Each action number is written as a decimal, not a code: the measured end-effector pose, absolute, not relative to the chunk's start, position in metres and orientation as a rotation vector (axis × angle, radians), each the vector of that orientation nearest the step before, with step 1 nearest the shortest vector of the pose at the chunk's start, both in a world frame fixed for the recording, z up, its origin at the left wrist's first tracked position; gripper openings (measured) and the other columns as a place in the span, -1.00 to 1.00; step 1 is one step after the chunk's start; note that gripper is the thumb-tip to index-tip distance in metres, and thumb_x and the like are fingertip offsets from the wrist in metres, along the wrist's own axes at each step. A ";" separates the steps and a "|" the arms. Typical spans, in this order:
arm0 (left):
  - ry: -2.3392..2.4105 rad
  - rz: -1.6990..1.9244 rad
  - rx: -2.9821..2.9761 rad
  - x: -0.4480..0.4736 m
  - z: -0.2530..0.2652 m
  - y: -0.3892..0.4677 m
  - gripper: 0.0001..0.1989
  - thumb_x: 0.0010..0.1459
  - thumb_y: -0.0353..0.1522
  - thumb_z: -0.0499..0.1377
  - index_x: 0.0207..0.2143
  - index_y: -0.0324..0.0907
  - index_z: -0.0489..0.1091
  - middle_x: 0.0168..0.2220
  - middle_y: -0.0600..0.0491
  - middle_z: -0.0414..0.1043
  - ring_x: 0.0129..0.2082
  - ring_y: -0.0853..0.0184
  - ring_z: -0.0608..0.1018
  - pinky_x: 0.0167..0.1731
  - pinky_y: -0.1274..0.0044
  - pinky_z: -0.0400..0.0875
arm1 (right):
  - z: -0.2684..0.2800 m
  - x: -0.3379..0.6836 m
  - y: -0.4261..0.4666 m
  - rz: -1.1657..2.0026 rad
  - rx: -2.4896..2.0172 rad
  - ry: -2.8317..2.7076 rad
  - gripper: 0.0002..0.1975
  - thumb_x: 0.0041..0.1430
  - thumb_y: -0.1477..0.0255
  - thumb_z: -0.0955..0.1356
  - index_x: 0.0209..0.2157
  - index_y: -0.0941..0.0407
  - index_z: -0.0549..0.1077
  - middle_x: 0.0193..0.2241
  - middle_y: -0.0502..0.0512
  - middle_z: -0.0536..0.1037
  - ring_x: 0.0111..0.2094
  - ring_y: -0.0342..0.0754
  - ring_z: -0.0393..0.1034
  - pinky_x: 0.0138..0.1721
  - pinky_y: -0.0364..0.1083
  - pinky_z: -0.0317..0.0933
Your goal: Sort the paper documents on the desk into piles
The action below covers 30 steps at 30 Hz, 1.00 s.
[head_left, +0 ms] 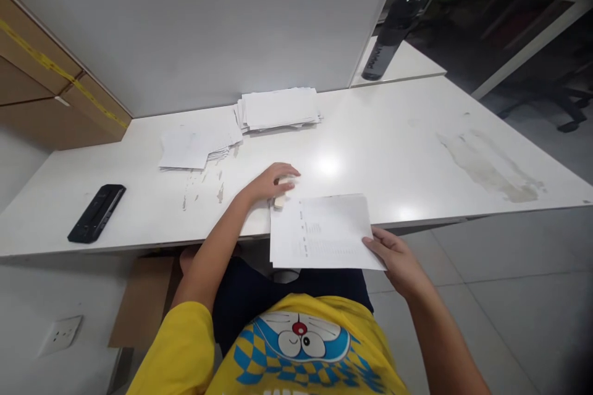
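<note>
My right hand (391, 253) pinches the right edge of a printed paper sheet (336, 225), thumb on top. The sheet hangs partly over the front edge of the white table, and several lines of small print show on it. At its upper left corner, my left hand (275, 182) curls its fingers around a small cream-coloured object (280, 200). That object's kind is hard to make out, as the fingers cover part of it. It touches or overlaps the paper's corner.
A stack of white papers (280, 109) lies against the grey partition (222, 24). Looser papers (189, 145) are spread to its left. A black flat device (97, 213) lies at the left, a dark bottle (389, 37) stands at the back right, and cardboard boxes (92, 108) fill the left corner.
</note>
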<state>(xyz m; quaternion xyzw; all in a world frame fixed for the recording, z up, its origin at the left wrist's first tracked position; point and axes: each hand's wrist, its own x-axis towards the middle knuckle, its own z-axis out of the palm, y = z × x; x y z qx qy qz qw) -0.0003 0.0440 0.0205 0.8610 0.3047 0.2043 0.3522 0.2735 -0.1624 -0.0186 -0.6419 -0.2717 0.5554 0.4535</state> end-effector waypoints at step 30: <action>0.946 0.517 2.375 0.006 0.016 0.039 -0.80 0.27 -0.35 -0.01 -0.39 -0.13 0.35 -0.14 -0.03 0.45 -0.02 0.16 0.41 0.07 0.28 0.30 | 0.002 0.306 -0.117 1.394 -1.658 -0.971 -0.53 -0.11 0.12 0.53 -0.13 0.01 0.63 -0.26 0.13 0.66 -0.21 0.16 0.52 -0.24 0.00 0.41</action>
